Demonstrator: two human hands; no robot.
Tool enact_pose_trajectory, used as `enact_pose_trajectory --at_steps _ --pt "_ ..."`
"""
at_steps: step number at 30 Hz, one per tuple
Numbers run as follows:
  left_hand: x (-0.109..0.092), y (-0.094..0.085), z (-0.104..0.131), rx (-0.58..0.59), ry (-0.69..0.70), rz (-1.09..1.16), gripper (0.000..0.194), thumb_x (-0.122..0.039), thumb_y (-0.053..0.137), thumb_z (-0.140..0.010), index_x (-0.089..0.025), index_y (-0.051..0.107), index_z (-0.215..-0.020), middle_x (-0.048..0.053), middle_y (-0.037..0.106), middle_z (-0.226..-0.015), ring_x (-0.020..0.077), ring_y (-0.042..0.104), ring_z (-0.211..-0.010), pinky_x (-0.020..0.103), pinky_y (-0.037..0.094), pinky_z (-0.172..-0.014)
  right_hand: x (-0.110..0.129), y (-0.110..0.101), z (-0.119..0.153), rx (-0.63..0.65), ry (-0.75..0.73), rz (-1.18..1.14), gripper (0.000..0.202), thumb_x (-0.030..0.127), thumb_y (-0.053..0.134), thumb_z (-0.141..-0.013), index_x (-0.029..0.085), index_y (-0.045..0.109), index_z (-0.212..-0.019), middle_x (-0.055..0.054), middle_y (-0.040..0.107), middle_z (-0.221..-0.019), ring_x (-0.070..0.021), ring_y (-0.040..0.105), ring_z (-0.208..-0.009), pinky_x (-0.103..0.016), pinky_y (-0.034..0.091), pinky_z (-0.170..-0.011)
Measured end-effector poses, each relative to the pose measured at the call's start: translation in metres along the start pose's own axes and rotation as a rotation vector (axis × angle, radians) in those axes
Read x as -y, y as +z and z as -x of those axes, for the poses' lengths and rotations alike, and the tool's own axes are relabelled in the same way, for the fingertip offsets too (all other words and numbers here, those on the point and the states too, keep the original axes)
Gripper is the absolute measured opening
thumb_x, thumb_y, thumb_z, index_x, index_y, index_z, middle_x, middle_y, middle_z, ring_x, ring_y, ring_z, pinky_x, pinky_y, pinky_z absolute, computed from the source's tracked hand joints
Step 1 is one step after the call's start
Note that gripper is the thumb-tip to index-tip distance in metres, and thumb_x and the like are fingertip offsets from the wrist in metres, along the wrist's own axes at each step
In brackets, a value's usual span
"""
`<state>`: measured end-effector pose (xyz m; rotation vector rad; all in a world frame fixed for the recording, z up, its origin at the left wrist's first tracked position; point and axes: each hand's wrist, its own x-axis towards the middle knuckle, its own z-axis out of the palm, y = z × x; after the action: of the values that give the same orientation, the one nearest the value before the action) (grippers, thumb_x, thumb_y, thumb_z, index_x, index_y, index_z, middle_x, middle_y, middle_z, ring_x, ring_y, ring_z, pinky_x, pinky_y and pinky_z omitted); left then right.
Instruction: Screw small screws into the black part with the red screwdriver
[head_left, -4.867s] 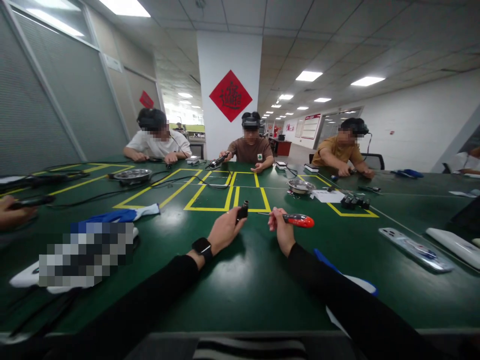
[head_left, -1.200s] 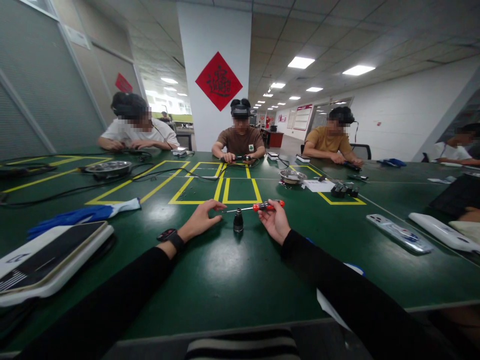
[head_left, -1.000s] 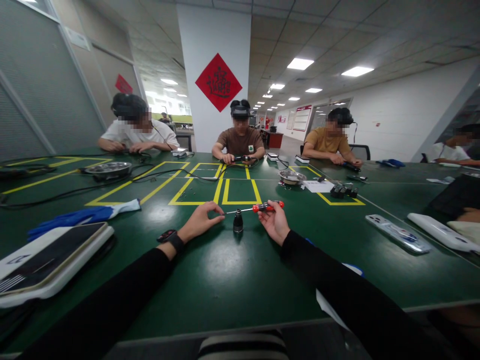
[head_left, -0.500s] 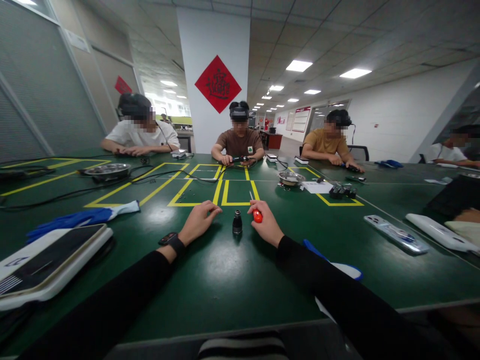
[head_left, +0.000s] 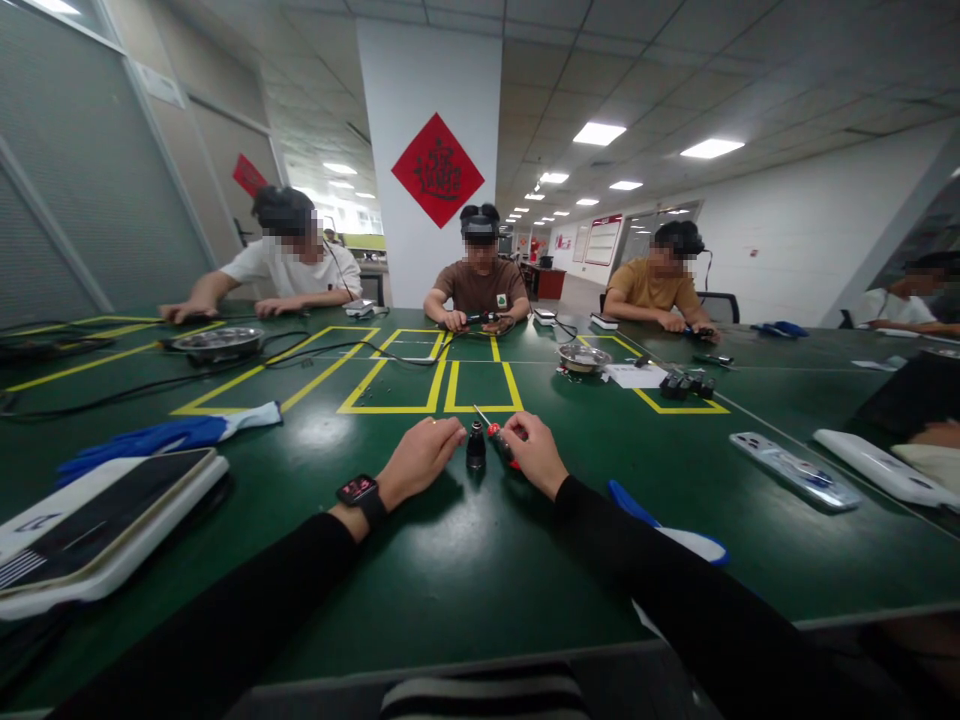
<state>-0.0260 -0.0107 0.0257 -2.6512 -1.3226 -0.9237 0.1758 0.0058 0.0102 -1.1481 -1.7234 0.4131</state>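
Observation:
A small black tapered piece with a metallic tip [head_left: 475, 448] stands upright on the green table. Just left of it is my left hand [head_left: 424, 455], fingers extended towards the piece and holding nothing that I can see; whether the fingertips touch it I cannot tell. On the other side, my right hand [head_left: 535, 452] is closed on the red-and-black handle of a screwdriver [head_left: 495, 432]. The screwdriver's thin metal shaft slants up and left, passing behind the top of the black piece.
A blue-and-white glove [head_left: 165, 438] and a white-and-black case [head_left: 105, 525] lie at left. To the right are another glove [head_left: 675, 530] and a phone [head_left: 793, 470]. Metal bowls [head_left: 583, 357], cables and yellow tape lines lie farther off. Several people sit around the table.
My left hand has moved right, closer to the black piece. In my right hand the screwdriver has turned, its shaft swinging left. The person at far left has reached an arm outward.

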Motion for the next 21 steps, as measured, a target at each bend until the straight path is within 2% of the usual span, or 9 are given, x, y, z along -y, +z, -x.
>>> enact_pose_trajectory --at_steps 3,7,10,14,18,21 --pt "0.005 0.002 0.000 -0.021 -0.027 0.006 0.035 -0.035 0.026 -0.093 -0.019 0.052 -0.076 0.002 0.056 -0.068 0.0164 0.049 -0.066 0.026 0.035 -0.064 -0.010 0.005 -0.002 -0.077 0.130 0.003 0.022 0.029 0.049 -0.073 0.020 0.041 -0.055 0.005 0.041 -0.053 -0.0114 0.039 -0.053 -0.023 0.030 -0.053" --pt "0.010 0.003 0.001 -0.111 -0.113 0.015 0.035 -0.037 0.027 -0.093 -0.019 0.054 -0.077 0.002 0.057 -0.068 0.0162 0.051 -0.065 0.025 0.034 -0.062 -0.022 0.010 -0.007 -0.111 0.196 0.024 0.027 0.030 0.044 -0.074 0.021 0.033 -0.051 0.006 0.034 -0.049 -0.0107 0.034 -0.050 -0.023 0.025 -0.050" --pt "0.011 0.003 0.002 -0.156 -0.153 0.016 0.036 -0.038 0.028 -0.092 -0.019 0.054 -0.075 0.001 0.055 -0.065 0.0157 0.051 -0.063 0.025 0.034 -0.061 -0.026 0.005 -0.014 -0.035 0.182 0.012 0.033 0.035 0.041 -0.077 0.021 0.032 -0.048 0.006 0.032 -0.046 -0.0102 0.032 -0.047 -0.024 0.024 -0.049" --pt "0.011 0.002 0.003 -0.202 -0.187 -0.006 0.035 -0.038 0.029 -0.092 -0.019 0.054 -0.074 0.001 0.055 -0.063 0.0150 0.052 -0.063 0.024 0.034 -0.060 -0.031 -0.011 -0.028 0.140 0.109 -0.017 0.044 0.045 0.038 -0.081 0.020 0.036 -0.045 0.005 0.033 -0.043 -0.0099 0.035 -0.045 -0.024 0.029 -0.051" --pt "0.012 0.002 0.002 -0.245 -0.233 -0.050 0.034 -0.037 0.032 -0.091 -0.019 0.054 -0.072 0.001 0.055 -0.062 0.0144 0.051 -0.060 0.023 0.032 -0.058 -0.035 -0.020 -0.036 0.158 0.065 0.014 0.044 0.046 0.033 -0.083 0.019 0.040 -0.049 0.005 0.037 -0.046 -0.0101 0.038 -0.048 -0.023 0.032 -0.054" --pt "0.013 0.003 0.001 -0.262 -0.268 -0.062 0.036 -0.038 0.031 -0.090 -0.019 0.054 -0.070 0.000 0.054 -0.060 0.0139 0.049 -0.058 0.023 0.031 -0.056 -0.038 -0.021 -0.037 0.160 0.067 0.082 0.041 0.044 0.038 -0.082 0.018 0.043 -0.050 0.004 0.040 -0.048 -0.0101 0.041 -0.050 -0.022 0.033 -0.055"
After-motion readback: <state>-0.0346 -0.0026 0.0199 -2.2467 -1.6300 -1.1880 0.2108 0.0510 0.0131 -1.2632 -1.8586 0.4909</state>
